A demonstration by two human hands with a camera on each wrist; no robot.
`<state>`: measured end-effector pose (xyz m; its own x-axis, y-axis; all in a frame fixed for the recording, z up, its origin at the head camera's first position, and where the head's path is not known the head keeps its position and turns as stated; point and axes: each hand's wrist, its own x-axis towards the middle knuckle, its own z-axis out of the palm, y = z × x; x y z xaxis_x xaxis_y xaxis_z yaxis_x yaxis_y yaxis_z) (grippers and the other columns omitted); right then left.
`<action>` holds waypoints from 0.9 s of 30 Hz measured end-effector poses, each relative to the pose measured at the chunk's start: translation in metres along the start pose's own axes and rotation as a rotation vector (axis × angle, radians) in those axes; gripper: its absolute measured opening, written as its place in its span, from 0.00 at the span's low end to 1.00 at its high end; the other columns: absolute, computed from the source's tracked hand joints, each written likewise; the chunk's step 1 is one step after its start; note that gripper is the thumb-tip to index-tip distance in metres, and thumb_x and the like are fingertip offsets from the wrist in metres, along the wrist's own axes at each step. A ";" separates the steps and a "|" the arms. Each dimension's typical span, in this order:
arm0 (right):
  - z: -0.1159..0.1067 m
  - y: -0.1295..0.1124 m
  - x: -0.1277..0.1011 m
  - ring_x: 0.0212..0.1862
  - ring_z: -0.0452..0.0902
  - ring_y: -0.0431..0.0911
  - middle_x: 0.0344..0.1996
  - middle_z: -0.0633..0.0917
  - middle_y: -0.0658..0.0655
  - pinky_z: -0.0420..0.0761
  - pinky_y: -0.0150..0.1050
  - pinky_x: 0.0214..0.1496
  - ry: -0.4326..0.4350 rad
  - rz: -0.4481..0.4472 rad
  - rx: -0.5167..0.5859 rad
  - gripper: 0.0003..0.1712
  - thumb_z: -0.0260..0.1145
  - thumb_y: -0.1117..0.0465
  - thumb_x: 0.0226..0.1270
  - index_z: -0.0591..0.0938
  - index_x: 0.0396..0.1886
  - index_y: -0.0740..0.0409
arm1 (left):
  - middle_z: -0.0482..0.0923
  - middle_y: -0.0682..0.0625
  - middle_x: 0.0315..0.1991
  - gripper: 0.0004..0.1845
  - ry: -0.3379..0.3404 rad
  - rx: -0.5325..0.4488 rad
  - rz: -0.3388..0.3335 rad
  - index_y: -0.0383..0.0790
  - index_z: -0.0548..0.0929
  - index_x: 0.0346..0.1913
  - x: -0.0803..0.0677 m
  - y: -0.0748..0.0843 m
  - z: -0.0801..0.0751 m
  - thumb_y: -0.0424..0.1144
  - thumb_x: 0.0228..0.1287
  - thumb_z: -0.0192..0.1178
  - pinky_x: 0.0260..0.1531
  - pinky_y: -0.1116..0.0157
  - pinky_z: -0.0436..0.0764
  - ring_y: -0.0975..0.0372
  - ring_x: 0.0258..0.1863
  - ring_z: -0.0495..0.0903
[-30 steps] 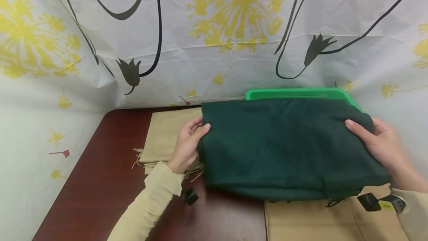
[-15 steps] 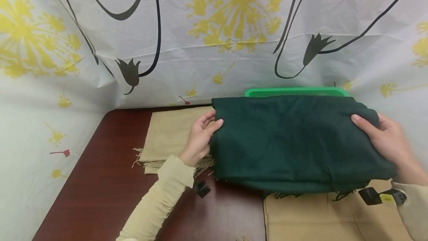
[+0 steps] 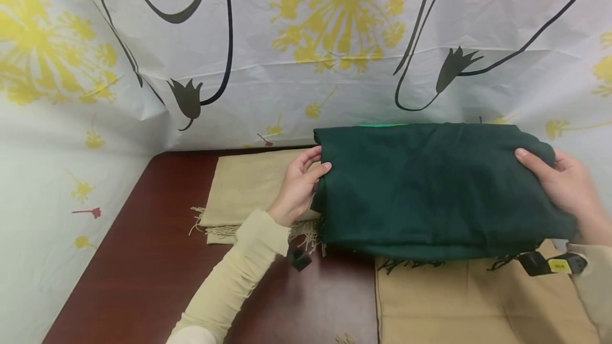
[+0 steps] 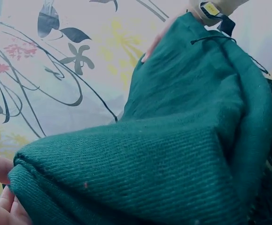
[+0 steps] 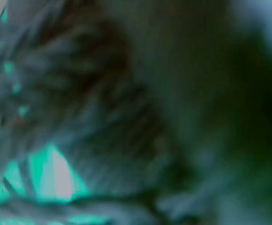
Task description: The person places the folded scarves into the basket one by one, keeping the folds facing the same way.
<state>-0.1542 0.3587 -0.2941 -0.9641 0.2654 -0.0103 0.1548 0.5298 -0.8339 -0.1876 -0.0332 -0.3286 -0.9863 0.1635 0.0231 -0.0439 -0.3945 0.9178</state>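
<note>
Head cam: I see both hands holding a folded green scarf (image 3: pixel 430 190), centre-right of frame, lifted above the table (image 3: pixel 143 259). Left hand (image 3: pixel 298 187) grips the scarf's left edge, thumb on top, fingers curled under. Right hand (image 3: pixel 566 187) grips the right edge at far right of frame, thumb on top, rest of fingers hidden behind cloth. Scarf's dark fringe hangs along its lower edge. It covers nearly all of a green basket (image 3: pixel 382 125); only a thin sliver of rim shows at the scarf's top edge, against the floral curtain (image 3: pixel 306 41).

Left of centre: a folded beige scarf (image 3: pixel 248 190) lies flat on the table, fringe at its lower edge, partly behind the left hand. Lower right: a beige cloth (image 3: pixel 468 301) lies flat, under the green scarf's fringe. Small black tag (image 3: pixel 299 259) below the left wrist; black strap w/ yellow label (image 3: pixel 554 264) at the right wrist.

Left wrist cam: green scarf (image 4: pixel 173 154) fills frame, twill weave sharp; fingertips (image 4: pixel 0 187) pinch its corner at lower left. Right hand (image 4: pixel 161 35) visible at the far end, top centre.

Right wrist cam: blurred, dark green w/ bright teal patches lower left; can't tell detail.
</note>
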 end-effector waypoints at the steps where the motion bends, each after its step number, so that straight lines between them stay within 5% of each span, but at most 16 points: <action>1: -0.001 0.000 0.001 0.22 0.68 0.30 0.19 0.73 0.28 0.68 0.28 0.21 0.005 0.003 -0.003 0.06 0.56 0.46 0.61 0.75 0.30 0.40 | 0.66 0.44 0.48 0.22 -0.001 0.000 -0.002 0.32 0.65 0.58 0.001 0.000 0.001 0.24 0.60 0.50 0.26 0.70 0.77 0.64 0.28 0.75; 9: -0.006 -0.001 0.012 0.25 0.62 0.25 0.21 0.65 0.21 0.64 0.34 0.29 0.057 -0.047 -0.169 0.02 0.52 0.42 0.61 0.67 0.32 0.26 | 0.65 0.46 0.50 0.23 0.009 0.031 -0.028 0.35 0.65 0.60 0.008 0.000 0.009 0.25 0.60 0.51 0.23 0.73 0.69 0.66 0.26 0.69; 27: -0.002 -0.008 0.023 0.28 0.61 0.32 0.17 0.67 0.25 0.63 0.37 0.31 0.103 0.024 -0.123 0.09 0.54 0.37 0.57 0.71 0.24 0.31 | 0.65 0.45 0.53 0.23 -0.012 -0.045 -0.087 0.36 0.64 0.60 0.019 0.003 0.022 0.24 0.61 0.49 0.32 0.72 0.70 0.63 0.38 0.70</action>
<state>-0.1777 0.3617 -0.2865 -0.9337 0.3566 0.0325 0.2085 0.6154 -0.7602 -0.2033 -0.0118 -0.3167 -0.9765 0.2096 -0.0510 -0.1367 -0.4183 0.8980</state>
